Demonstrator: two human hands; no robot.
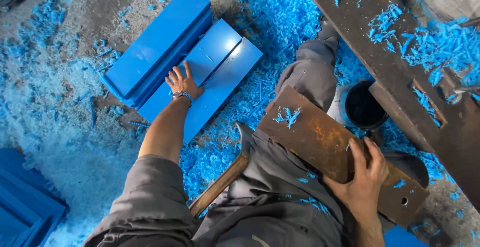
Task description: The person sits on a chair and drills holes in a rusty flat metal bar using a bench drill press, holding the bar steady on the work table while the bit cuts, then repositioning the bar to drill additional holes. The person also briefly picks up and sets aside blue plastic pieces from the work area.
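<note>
My left hand reaches down to the floor with its fingers spread and rests flat on a blue plastic block. This block lies among several long blue blocks; a taller stack of blue blocks sits just to its left. A watch is on that wrist. My right hand grips the edge of a rusty steel plate that lies across my lap. Blue plastic shavings cover the floor all around.
A large rusty steel machine frame crosses the upper right, strewn with shavings. A black round container stands under it by my knee. More blue blocks lie at the lower left. A wooden stool edge shows beneath me.
</note>
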